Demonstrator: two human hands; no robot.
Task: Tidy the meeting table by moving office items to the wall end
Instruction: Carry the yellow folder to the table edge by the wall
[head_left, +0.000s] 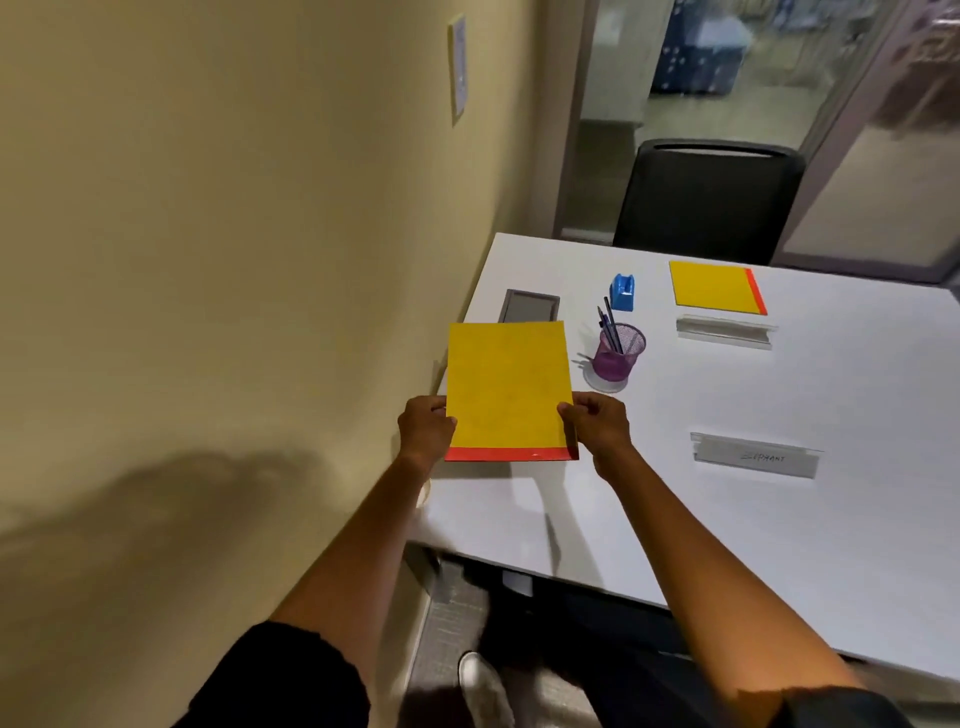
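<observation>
Folder (508, 387) held over white table (779, 519) beside wall (234, 260).

Left arm: bare forearm, dark short sleeve at the upper arm, enters from the 7 o'clock corner of the view and reaches toward 1 o'clock. Left hand (426, 427): back of hand to the camera, fingers curled, thumb on top, pinching the left edge of a yellow folder (508, 384).

Right arm: bare forearm, dark sleeve at the 5 o'clock corner, reaches toward 11 o'clock. Right hand (597, 422): knuckles up, fingers folded, thumb pressed on the folder's right edge.

Both hands: level with each other, well apart, one on each side of the folder's lower part. Wrists straight, elbows slightly bent.
</observation>
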